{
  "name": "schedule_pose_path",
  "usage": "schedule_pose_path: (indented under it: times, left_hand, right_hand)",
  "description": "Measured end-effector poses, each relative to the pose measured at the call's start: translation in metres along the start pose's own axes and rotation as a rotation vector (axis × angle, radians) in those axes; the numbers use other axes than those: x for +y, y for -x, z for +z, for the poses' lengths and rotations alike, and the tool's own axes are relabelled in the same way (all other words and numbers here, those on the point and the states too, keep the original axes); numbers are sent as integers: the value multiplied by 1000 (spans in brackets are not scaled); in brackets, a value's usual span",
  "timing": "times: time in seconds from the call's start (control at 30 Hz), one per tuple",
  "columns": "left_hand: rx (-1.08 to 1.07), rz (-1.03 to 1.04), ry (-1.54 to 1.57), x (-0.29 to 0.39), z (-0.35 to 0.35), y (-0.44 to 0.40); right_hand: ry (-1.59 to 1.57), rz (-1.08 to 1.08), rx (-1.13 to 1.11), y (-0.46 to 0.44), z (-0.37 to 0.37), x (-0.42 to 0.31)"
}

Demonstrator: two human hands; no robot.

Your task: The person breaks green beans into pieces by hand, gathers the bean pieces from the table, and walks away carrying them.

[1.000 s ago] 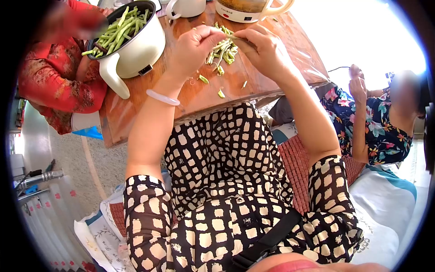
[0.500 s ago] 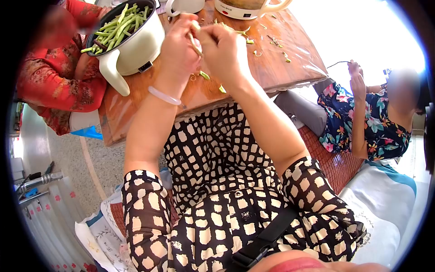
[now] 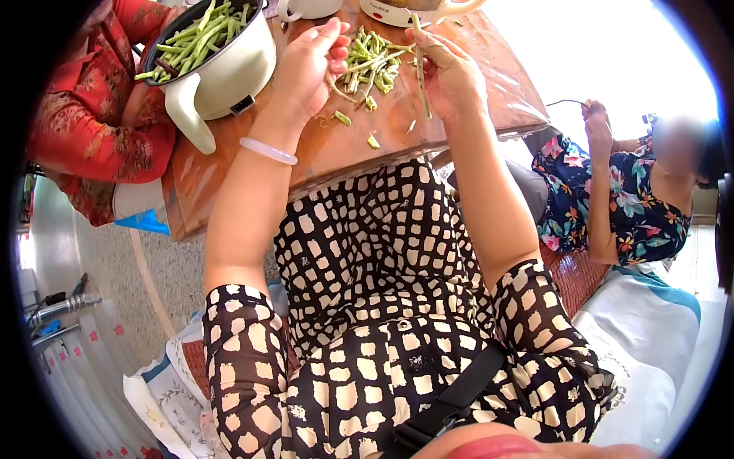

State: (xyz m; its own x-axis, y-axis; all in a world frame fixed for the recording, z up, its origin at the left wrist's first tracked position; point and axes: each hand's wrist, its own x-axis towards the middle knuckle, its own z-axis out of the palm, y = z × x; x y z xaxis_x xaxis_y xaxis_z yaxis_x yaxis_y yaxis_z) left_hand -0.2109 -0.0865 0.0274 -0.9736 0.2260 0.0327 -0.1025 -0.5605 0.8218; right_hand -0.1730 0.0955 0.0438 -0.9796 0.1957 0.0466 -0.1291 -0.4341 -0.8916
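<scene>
A long green bean (image 3: 420,73) stands nearly upright in the closed fingers of my right hand (image 3: 453,75), over the table's right part. My left hand (image 3: 307,67), with a pale bangle at the wrist, has its fingers curled, and a thin pale green strip (image 3: 341,91) hangs from its lower fingers. Between the hands lies a pile of short bean pieces and trimmings (image 3: 373,53). Two loose bits, a green piece (image 3: 342,118) and a smaller one (image 3: 373,141), lie nearer the table's front edge.
A white pot (image 3: 229,76) full of green beans stands at the left of the wooden table (image 3: 206,180). A white cup (image 3: 312,8) and a kettle (image 3: 397,11) are at the back. One person in red (image 3: 99,130) is on the left, another in floral clothing (image 3: 631,199) on the right.
My hands came together at the left, then parted. My right hand has moved back right with a bean in it, and the pile between them shows again.
</scene>
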Motion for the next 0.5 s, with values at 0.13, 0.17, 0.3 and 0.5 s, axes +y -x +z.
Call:
schedule_pose_path:
  times: [0.13, 0.17, 0.3, 0.5]
  left_hand:
    - [-59, 104, -355, -1, 9, 8]
    - [-39, 213, -462, -15, 0, -1]
    - [35, 973, -1235, -15, 6, 3]
    - [-119, 766, -1265, -13, 11, 13]
  right_hand:
    - [60, 120, -36, -11, -10, 7]
    - [88, 115, -25, -13, -11, 9]
    - [141, 40, 0, -11, -2, 9]
    - [33, 2, -8, 1, 9, 9]
